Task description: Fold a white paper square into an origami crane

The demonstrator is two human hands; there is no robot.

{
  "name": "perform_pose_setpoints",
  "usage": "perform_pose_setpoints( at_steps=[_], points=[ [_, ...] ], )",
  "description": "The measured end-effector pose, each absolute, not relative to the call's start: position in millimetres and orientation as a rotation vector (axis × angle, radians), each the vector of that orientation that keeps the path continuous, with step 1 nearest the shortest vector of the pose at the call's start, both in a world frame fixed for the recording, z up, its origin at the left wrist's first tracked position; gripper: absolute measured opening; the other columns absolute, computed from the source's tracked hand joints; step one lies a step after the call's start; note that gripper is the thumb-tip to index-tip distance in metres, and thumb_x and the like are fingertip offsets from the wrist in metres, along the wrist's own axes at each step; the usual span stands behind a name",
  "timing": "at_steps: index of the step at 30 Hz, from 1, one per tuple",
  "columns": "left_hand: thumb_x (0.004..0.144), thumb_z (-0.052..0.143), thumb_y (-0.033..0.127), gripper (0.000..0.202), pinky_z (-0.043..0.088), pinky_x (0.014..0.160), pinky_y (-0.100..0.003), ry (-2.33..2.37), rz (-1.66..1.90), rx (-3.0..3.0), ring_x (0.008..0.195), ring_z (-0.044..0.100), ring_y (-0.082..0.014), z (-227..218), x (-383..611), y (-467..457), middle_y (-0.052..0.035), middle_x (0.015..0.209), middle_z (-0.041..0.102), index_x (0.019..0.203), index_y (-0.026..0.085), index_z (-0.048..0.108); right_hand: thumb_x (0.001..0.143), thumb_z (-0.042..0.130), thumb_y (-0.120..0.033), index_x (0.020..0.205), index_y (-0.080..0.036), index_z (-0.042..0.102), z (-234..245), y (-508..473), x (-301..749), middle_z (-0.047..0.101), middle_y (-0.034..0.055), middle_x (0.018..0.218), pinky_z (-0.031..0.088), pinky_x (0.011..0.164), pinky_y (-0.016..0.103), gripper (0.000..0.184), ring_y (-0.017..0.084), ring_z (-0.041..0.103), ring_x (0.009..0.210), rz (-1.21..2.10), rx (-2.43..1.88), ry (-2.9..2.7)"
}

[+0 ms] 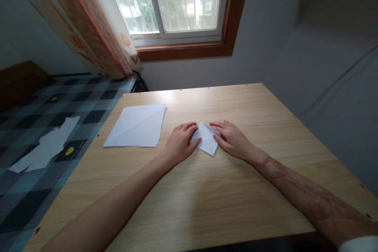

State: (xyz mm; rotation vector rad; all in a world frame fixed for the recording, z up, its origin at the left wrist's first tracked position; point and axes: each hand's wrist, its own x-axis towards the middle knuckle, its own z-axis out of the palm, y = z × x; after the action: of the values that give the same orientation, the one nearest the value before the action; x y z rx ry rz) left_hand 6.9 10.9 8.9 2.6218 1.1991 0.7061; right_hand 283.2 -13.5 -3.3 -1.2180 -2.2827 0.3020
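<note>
A small folded piece of white paper [207,138] lies on the wooden table between my two hands, with crease lines across it. My left hand [182,141] grips its left edge, thumb on top and fingers curled round the corner. On the opposite side, my right hand [232,138] pinches the right edge between thumb and fingers. The paper's upper tip and its lower corner show between the hands. Both side corners are partly hidden by my fingers.
Left of my hands, a stack of square white sheets [137,126] rests on the table [224,201]. Beyond the table's left edge, white paper strips [49,145] lie on a checked bedspread [26,197]. A curtain [97,23] hangs beside the window [189,0] at the back.
</note>
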Motion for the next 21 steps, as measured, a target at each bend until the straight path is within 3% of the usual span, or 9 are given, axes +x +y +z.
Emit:
perform_pose_setpoints(
  at_steps=[6, 11, 14, 17, 21],
  points=[
    [0.111, 0.058, 0.03, 0.023, 0.052, 0.113, -0.052, 1.138, 0.727, 2.647, 0.128, 0.069, -0.0294, 8.3, 4.9, 14.2, -0.0065, 0.143, 0.074, 0.125, 0.028, 0.076, 0.102, 0.068, -0.03, 0.141, -0.023, 0.071, -4.2, -10.7, 284.7, 0.072, 0.0139, 0.149, 0.041, 0.126, 0.061, 0.04, 0.034, 0.066, 0.137, 0.242, -1.233, -2.209],
    [0.11, 0.057, 0.028, 0.023, 0.053, 0.107, -0.051, 1.197, 0.711, 2.656, 0.119, 0.07, -0.0296, 12.2, 7.0, 11.1, -0.0076, 0.132, 0.078, 0.122, 0.026, 0.077, 0.103, 0.065, -0.025, 0.139, -0.025, 0.07, -6.9, -9.6, 285.4, 0.072, 0.0127, 0.149, 0.043, 0.124, 0.06, 0.037, 0.033, 0.065, 0.137, 0.249, -1.228, -2.206],
    [0.104, 0.069, 0.037, 0.024, 0.053, 0.108, -0.053, 1.307, 0.75, 2.606, 0.12, 0.069, -0.0321, 15.4, 9.0, 7.3, -0.0101, 0.132, 0.077, 0.123, 0.024, 0.075, 0.106, 0.058, -0.02, 0.142, -0.026, 0.069, -8.0, -9.2, 284.8, 0.07, 0.0115, 0.152, 0.041, 0.126, 0.06, 0.038, 0.032, 0.064, 0.139, 0.26, -1.241, -2.231],
    [0.095, 0.081, 0.05, 0.042, 0.053, 0.111, -0.054, 1.316, 0.751, 2.599, 0.123, 0.068, -0.0345, 17.9, 9.6, 4.9, -0.0112, 0.134, 0.075, 0.125, 0.022, 0.073, 0.106, 0.053, -0.015, 0.147, -0.026, 0.066, -7.9, -8.4, 284.7, 0.067, 0.0113, 0.155, 0.041, 0.126, 0.06, 0.044, 0.032, 0.061, 0.143, 0.251, -1.247, -2.227],
    [0.096, 0.08, 0.051, 0.043, 0.053, 0.111, -0.053, 1.282, 0.712, 2.63, 0.125, 0.068, -0.034, 17.7, 8.6, 5.3, -0.0106, 0.138, 0.074, 0.128, 0.023, 0.073, 0.104, 0.055, -0.011, 0.14, -0.028, 0.07, -4.1, -9.9, 285.2, 0.069, 0.01, 0.151, 0.044, 0.124, 0.059, 0.043, 0.031, 0.063, 0.139, 0.164, -1.191, -2.193]
  ],
)
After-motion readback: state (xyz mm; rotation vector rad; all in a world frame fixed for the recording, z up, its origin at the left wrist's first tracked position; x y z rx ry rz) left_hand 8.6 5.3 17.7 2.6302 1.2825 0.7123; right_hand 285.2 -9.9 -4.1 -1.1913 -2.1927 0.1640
